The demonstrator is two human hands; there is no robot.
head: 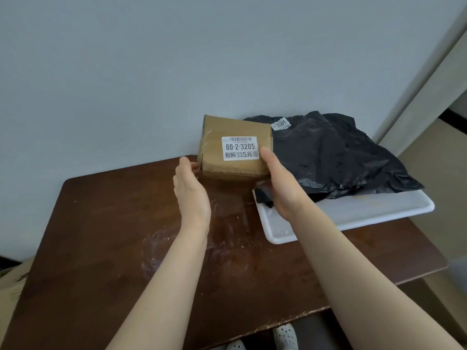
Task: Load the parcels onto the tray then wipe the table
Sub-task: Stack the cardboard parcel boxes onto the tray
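A brown cardboard box (214, 137) with a white label reading 80-2-3205 is held tilted just above the back of the dark wooden table (113, 236). My left hand (192, 190) grips its left side, and my right hand (283, 190) grips its right side with the thumb beside the label. The box hangs right next to the left end of a white tray (353, 213). A black plastic parcel (328, 157) with a small 2001 sticker lies on the tray, and my right hand hides part of its near corner.
White smears and scratches (177, 238) mark the tabletop under my arms. The tray overhangs the table's right edge. A grey wall stands close behind the table. Part of a brown carton (10, 286) shows on the floor at the lower left.
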